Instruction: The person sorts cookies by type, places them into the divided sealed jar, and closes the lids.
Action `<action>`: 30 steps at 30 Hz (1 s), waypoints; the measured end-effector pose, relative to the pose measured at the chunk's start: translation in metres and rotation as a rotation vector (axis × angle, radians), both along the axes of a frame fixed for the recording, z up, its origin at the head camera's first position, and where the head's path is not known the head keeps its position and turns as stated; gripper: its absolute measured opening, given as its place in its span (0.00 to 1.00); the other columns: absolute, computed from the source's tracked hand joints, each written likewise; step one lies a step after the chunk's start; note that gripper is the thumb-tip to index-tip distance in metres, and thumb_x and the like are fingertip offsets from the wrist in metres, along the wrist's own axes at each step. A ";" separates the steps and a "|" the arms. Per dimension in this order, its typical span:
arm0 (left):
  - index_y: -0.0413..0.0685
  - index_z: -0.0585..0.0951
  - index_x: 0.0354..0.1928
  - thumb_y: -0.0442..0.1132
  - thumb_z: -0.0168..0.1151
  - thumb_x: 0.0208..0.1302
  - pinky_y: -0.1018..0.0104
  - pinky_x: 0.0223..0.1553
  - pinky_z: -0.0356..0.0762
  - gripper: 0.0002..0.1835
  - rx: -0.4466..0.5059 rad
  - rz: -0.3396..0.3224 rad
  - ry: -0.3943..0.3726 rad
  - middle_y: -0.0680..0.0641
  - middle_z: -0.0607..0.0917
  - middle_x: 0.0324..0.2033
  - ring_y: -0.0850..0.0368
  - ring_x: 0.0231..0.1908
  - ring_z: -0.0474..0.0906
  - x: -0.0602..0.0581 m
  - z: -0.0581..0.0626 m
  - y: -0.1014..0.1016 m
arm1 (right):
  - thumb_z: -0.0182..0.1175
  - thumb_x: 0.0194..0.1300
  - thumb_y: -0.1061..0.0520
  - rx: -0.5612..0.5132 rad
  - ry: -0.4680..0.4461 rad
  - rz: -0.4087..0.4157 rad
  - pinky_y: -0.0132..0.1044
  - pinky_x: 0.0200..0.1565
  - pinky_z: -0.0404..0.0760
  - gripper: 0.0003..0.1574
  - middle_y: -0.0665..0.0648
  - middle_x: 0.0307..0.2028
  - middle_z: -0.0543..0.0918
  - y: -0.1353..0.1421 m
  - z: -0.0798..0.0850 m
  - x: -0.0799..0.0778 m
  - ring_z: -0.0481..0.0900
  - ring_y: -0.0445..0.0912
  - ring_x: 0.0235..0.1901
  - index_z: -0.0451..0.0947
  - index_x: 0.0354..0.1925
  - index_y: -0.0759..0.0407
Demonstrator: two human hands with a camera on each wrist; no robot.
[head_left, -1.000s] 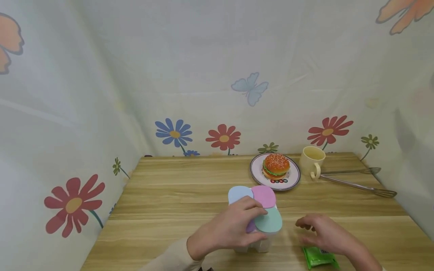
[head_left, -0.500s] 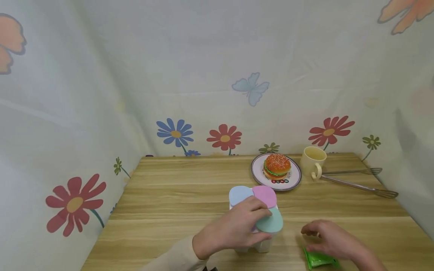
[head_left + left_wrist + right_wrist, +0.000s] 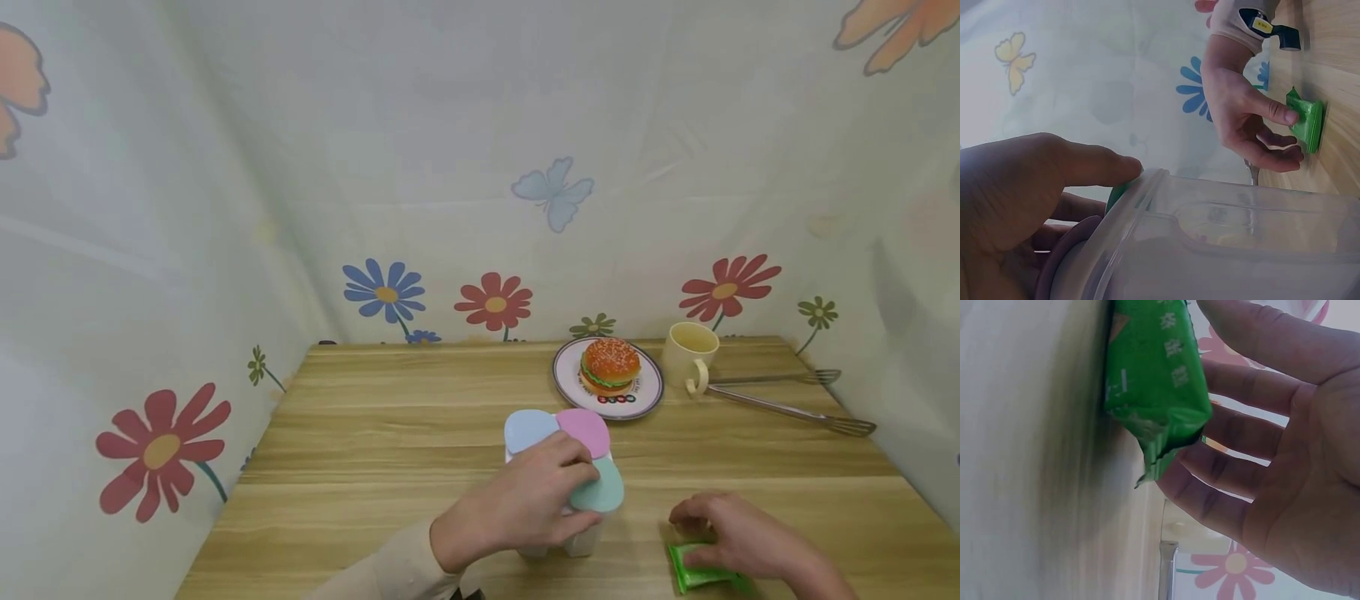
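A clear plastic storage container (image 3: 1222, 244) stands on the table, topped with rounded lids in blue, pink, green and purple. My left hand (image 3: 517, 500) grips its top, fingers over the lids beside the green lid (image 3: 603, 490); the thumb lies along the near edge. The purple lid is mostly hidden under this hand in the head view. To the right, my right hand (image 3: 738, 537) hovers around a small green packet (image 3: 697, 578) lying on the table. Its thumb is over the packet (image 3: 1157, 369) and the fingers are loosely bent beyond it, not closed around it.
Behind the container, a toy hamburger (image 3: 611, 365) sits on a white plate (image 3: 567, 386). A yellow mug (image 3: 686, 358) stands beside it at the back. Two metal utensils, one a whisk (image 3: 847, 425), lie to the right. Floral cloth (image 3: 420, 167) walls surround the wooden table (image 3: 375, 450).
My right hand has moved down and slightly right, over the green packet. My left hand has shifted slightly right on the lids, while the container has stayed in place.
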State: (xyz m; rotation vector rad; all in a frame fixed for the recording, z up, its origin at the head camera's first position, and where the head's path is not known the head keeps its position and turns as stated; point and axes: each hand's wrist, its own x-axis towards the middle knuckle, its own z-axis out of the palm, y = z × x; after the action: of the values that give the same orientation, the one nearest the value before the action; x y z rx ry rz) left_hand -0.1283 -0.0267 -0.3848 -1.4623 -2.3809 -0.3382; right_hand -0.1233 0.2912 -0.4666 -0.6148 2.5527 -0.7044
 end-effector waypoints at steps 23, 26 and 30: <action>0.57 0.85 0.33 0.58 0.66 0.53 0.85 0.27 0.61 0.15 -0.045 0.044 0.141 0.60 0.74 0.28 0.69 0.30 0.66 0.002 0.000 0.005 | 0.71 0.54 0.49 -0.052 -0.032 0.083 0.29 0.36 0.76 0.19 0.41 0.36 0.79 0.000 -0.011 0.001 0.72 0.31 0.34 0.82 0.44 0.53; 0.57 0.85 0.32 0.58 0.66 0.53 0.85 0.26 0.61 0.15 -0.045 0.049 0.135 0.60 0.74 0.28 0.69 0.30 0.66 0.002 0.000 0.005 | 0.71 0.54 0.50 -0.060 -0.066 0.064 0.29 0.31 0.72 0.16 0.42 0.32 0.76 -0.001 -0.010 -0.001 0.70 0.34 0.31 0.80 0.41 0.50; 0.58 0.85 0.32 0.59 0.66 0.53 0.85 0.25 0.60 0.15 -0.053 0.056 0.128 0.60 0.74 0.27 0.69 0.29 0.66 0.002 0.000 0.005 | 0.71 0.54 0.51 -0.075 -0.095 0.042 0.29 0.29 0.71 0.14 0.44 0.31 0.75 -0.002 -0.009 -0.003 0.70 0.35 0.29 0.79 0.38 0.48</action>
State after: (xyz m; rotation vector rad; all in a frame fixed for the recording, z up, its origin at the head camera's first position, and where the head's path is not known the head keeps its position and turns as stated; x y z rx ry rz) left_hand -0.1261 -0.0213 -0.3843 -1.3928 -2.3392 -0.1638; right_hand -0.1262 0.2895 -0.4757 -0.6421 2.4289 -0.7991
